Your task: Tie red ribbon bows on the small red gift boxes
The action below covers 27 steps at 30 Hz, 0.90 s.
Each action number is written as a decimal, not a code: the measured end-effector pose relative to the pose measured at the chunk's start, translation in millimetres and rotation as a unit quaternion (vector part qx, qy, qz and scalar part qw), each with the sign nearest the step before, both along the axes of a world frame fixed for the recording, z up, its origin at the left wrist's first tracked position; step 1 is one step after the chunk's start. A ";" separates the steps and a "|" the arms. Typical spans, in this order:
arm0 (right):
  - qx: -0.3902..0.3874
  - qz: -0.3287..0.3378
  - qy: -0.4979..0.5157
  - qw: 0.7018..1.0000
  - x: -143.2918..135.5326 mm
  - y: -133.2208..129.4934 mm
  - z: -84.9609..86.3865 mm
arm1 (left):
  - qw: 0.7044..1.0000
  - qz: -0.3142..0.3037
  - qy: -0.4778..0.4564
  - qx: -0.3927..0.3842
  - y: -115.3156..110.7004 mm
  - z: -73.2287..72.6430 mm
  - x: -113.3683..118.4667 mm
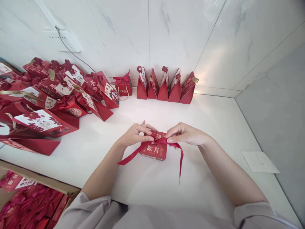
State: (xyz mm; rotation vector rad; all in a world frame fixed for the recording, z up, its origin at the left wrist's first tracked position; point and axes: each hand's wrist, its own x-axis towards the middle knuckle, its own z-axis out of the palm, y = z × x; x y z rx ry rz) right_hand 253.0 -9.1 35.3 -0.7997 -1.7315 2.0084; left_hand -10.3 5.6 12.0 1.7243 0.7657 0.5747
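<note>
A small red gift box (153, 152) with white characters on its top rests on the white table in front of me. A dark red ribbon (130, 157) crosses over the box, one tail running down to the left and the other hanging off to the right. My left hand (140, 133) pinches the ribbon near the middle of the box, its fingers over the box's far left edge. On the right side, my right hand (179, 134) is closed on the ribbon between thumb and fingers. The ribbon's crossing point is partly hidden by my fingers.
Several red triangular boxes (163, 87) stand in a row by the wall, beside a small ribboned box (124, 87). Many more red boxes (69, 111) crowd the left. A cardboard carton (40, 175) holds ribboned boxes at lower left. White paper (259, 161) lies at right.
</note>
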 end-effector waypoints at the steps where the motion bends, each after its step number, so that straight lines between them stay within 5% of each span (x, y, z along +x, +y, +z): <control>1: 0.022 -0.018 0.011 1.000 -3.1 -2.2 -0.2 | 1.000 0.001 0.002 0.000 -0.7 0.4 0.8; 11: 0.254 -0.087 -0.034 0.963 -29.5 -19.5 -9.2 | 1.000 0.004 0.024 0.009 -4.1 2.2 3.0; 19: 0.418 -0.104 -0.112 0.895 -39.2 -23.4 -15.8 | 0.998 0.005 0.044 0.032 -6.6 4.4 2.1; 23: 0.402 -0.078 -0.122 0.904 -36.5 -25.6 -8.1 | 0.999 0.000 0.044 0.028 -8.1 5.2 0.2; 27: 0.240 -0.038 -0.094 0.966 -27.4 -28.4 5.2 | 0.998 -0.017 0.059 0.020 -8.6 6.2 -2.2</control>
